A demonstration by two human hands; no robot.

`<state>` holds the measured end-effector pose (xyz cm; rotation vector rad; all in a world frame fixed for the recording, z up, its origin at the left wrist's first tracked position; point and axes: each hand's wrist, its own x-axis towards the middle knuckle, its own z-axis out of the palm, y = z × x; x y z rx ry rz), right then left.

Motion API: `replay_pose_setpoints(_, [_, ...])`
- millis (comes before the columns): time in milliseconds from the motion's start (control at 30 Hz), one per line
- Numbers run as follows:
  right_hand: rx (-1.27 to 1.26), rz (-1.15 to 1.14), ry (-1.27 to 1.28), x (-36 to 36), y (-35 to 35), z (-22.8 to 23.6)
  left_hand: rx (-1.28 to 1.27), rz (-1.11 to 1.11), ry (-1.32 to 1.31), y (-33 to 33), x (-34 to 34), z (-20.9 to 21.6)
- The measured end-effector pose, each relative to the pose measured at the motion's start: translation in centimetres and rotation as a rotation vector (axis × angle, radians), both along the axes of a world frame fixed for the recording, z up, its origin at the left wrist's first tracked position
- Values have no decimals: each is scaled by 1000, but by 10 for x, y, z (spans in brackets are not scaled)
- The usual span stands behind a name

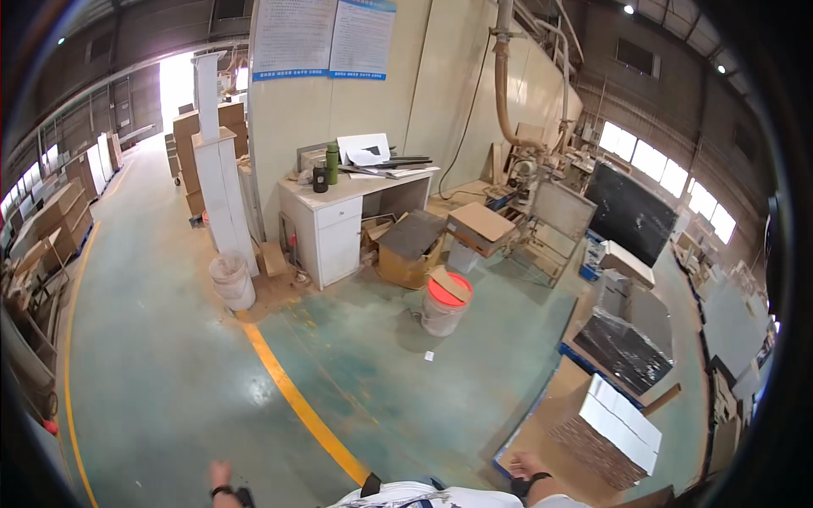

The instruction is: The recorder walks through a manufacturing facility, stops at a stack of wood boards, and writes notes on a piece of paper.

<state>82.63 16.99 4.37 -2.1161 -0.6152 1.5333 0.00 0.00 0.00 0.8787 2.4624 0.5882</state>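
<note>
My left hand [220,472] hangs low over the green floor, a dark band at its wrist. It is small and smeared by motion, so its fingers cannot be made out; no held thing shows. Lower right, my right hand [527,464] hangs with loose, partly spread fingers and nothing visible in them, a dark band on that wrist too. It appears over the near edge of a cardboard-covered pallet [555,398], apart from the stack of flat white-topped boards [622,423] there. Ahead stands a white bucket with a red lid [446,305], a cardboard piece [450,284] on top.
A white desk [339,222] with bottles and papers stands against the partition wall. Another bucket [231,282] sits by a white post [222,182]. Cardboard boxes [481,227] lie beside the desk. At right is a film-wrapped stack [627,339]. A yellow line [292,398] crosses the floor.
</note>
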Motion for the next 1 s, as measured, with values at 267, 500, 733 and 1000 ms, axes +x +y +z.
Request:
replay_pose_setpoints(267, [64, 757, -497, 37, 124, -121, -49, -440, -269, 418, 105, -16])
replay_pose_setpoints(500, [119, -362, 136, -51, 402, -87, -450, -527, -194, 587, 16, -11])
replay_pose_setpoints(733, [263, -124, 214, -138, 647, 24, -201, -410, -309, 806, -32, -12])
replay_pose_setpoints(1000, [-149, -568, 66, -131, 660, -44, 164, -535, -164, 1215, -4, -38])
